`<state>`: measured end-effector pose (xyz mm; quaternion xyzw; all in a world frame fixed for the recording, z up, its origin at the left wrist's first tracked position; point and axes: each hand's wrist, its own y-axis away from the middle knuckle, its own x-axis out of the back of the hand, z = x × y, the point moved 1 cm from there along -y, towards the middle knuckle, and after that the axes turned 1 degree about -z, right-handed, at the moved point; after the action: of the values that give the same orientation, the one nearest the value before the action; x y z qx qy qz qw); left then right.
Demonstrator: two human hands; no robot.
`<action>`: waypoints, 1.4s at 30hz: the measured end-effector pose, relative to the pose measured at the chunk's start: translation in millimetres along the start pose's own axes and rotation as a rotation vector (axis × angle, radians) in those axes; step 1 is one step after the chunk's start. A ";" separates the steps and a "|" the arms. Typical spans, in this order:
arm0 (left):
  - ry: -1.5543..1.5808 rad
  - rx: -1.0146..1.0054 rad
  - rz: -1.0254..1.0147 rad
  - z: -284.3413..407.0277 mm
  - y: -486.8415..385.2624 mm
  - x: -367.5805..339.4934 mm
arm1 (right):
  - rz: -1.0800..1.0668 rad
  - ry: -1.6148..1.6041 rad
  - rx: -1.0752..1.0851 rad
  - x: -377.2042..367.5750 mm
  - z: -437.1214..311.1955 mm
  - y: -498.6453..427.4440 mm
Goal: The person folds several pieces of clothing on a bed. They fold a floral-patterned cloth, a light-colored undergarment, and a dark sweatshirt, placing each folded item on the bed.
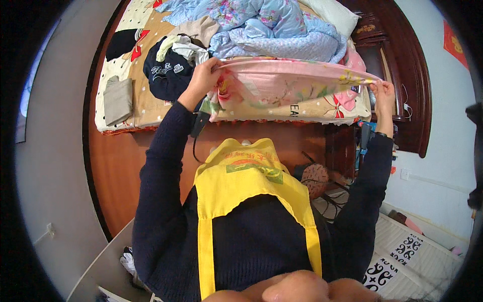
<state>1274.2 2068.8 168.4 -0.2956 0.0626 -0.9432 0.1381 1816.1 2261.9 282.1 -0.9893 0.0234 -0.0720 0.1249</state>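
Observation:
A thin pink floral cloth (279,81) is stretched between my two hands above the near edge of the bed. My left hand (205,77) grips its left end, close to a dark blue garment with white lettering (166,71). At the other end, my right hand (383,94) pinches the cloth's upper corner. A folded grey-beige cloth (118,100) lies on the bed at the left, below a folded black garment (122,44). Behind the stretched cloth is a crumpled blue floral quilt (279,37). Pink fabric (346,100) lies partly hidden near my right hand.
The patterned bedsheet (147,109) covers the bed, with a white pillow (334,17) at the back right. A dark wooden cabinet (411,75) stands right of the bed. Below are a round patterned stool seat (315,180), cables (332,205) and white patterned panels (407,256).

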 end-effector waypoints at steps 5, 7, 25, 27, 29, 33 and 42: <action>-0.062 -0.031 0.030 12.8 -12.7 -10.8 | 0.087 -0.084 -0.002 3.4 16.2 -19.6; -0.128 -0.041 0.000 33.7 -13.6 -11.5 | 0.158 -0.145 0.053 6.0 -9.4 -29.3; 0.002 -0.548 -0.365 136.9 55.9 -88.1 | -0.496 -0.268 -0.275 -166.0 -5.6 180.8; -0.028 -0.464 -0.488 135.6 60.9 -92.7 | -0.538 -0.263 -0.264 -171.5 -21.0 181.1; 0.139 -0.463 -0.657 134.3 64.4 -90.9 | -0.578 -0.232 -0.238 -175.4 -35.9 181.6; 0.398 -0.343 -0.794 113.6 57.5 -62.9 | -0.694 0.092 -0.036 -180.1 -54.3 185.3; 0.640 0.139 -0.133 50.3 16.6 14.7 | -0.634 -1.200 -0.469 -207.7 -11.7 186.1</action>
<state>1295.2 2046.7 214.1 0.0222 0.0188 -0.9971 0.0696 1603.8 2092.3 218.4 -0.8184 -0.3229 0.4583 -0.1264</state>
